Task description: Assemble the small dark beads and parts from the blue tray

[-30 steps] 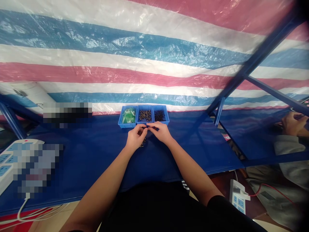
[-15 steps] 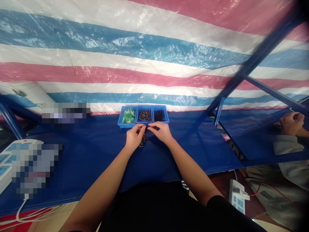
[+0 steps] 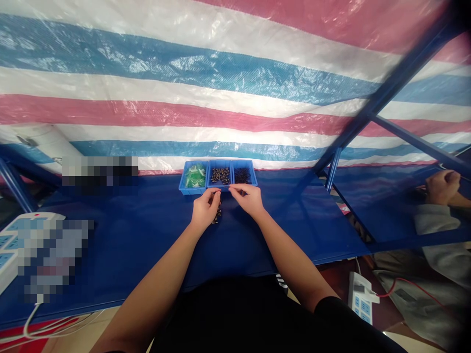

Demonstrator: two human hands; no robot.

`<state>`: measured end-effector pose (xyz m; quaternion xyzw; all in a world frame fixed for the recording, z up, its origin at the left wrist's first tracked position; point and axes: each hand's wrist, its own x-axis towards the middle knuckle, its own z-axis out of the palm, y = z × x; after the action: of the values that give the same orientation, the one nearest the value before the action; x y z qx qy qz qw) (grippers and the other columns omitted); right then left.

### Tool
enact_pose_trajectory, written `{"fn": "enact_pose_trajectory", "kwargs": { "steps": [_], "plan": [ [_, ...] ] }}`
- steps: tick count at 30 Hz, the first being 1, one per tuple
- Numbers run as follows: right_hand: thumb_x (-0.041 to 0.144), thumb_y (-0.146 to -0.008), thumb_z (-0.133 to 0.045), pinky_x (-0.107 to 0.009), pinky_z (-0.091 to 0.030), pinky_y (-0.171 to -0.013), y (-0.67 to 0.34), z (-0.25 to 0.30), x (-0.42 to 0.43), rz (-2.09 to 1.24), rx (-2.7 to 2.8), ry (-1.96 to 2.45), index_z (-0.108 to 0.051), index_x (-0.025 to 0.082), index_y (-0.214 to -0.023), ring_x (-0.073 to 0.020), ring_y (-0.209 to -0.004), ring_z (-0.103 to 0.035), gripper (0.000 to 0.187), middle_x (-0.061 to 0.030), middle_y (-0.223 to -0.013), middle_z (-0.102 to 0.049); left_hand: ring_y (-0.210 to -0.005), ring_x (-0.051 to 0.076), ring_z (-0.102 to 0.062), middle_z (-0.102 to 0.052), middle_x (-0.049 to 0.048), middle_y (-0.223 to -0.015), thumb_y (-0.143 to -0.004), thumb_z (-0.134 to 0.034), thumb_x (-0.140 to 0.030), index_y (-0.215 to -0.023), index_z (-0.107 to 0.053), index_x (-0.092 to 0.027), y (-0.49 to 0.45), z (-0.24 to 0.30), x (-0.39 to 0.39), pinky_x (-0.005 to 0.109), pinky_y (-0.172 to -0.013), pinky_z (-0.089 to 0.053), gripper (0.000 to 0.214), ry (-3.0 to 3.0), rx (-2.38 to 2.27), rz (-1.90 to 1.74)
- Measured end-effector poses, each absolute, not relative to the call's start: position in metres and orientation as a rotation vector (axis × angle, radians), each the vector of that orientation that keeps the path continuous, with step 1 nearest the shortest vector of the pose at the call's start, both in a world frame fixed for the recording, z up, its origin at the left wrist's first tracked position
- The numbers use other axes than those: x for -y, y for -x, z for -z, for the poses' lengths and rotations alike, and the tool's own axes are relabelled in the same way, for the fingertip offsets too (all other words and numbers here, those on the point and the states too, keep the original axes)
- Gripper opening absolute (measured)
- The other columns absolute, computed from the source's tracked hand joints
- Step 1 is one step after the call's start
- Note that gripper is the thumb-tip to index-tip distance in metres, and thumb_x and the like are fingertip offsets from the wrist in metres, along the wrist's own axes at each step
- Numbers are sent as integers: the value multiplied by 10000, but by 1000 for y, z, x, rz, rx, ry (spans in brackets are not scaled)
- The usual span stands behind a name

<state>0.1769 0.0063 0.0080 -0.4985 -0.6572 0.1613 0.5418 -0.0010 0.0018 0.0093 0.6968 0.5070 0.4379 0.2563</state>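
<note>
My left hand (image 3: 206,206) is closed in a pinch in front of the blue bins; whatever sits in its fingertips is too small to make out. A small pile of dark and brass-coloured parts (image 3: 217,215) lies on the table just beside it, partly covered by the fingers. To the right, my right hand (image 3: 248,200) also pinches, thumb against forefinger, its contents too small to name. Beyond the hands stand three blue bins: one with green and clear pieces (image 3: 196,175), one with brass-and-black parts (image 3: 220,175), one with black parts (image 3: 243,175).
A blue table (image 3: 147,235) spans the view before a striped tarp (image 3: 235,88). A white power strip (image 3: 22,235) lies at the left. Blue frame bars (image 3: 360,117) rise on the right, where another person's hand (image 3: 442,187) shows. A second power strip (image 3: 361,298) is lower right.
My right hand has drawn slightly right, so the gap between the two hands' fingertips is wider. My left hand stays almost where it was.
</note>
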Motion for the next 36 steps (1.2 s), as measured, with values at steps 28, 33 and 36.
{"fn": "enact_pose_trajectory", "kwargs": {
  "steps": [28, 33, 36],
  "plan": [
    [238, -887, -542, -270, -448, -717, -176, -1, -6, -350, 2275, 1421, -660, 202, -907, -191, -855, -608, 126, -72, -880, -685, -595, 141, -615, -640, -7, -634, -891, -483, -372, -963, -657, -200, 4, -6, -5, 235, -625, -458, 255, -1817, -1587, -1319],
    [264, -885, -503, -263, -465, -688, -177, -6, -6, -623, 1972, 1286, -604, 186, -863, -146, -745, -585, 129, -36, -843, -635, -590, 131, -593, -630, -14, -641, -885, -489, -372, -924, -664, -201, 2, -10, -2, 231, -622, -446, 247, -1918, -1541, -1293],
    [315, -889, -491, -260, -484, -675, -174, -5, -9, -828, 1737, 1187, -583, 190, -896, -141, -745, -602, 156, -21, -835, -642, -560, 123, -566, -620, -18, -621, -874, -507, -376, -901, -678, -198, 1, -11, -1, 224, -594, -435, 249, -1948, -1523, -1284]
  ]
}}
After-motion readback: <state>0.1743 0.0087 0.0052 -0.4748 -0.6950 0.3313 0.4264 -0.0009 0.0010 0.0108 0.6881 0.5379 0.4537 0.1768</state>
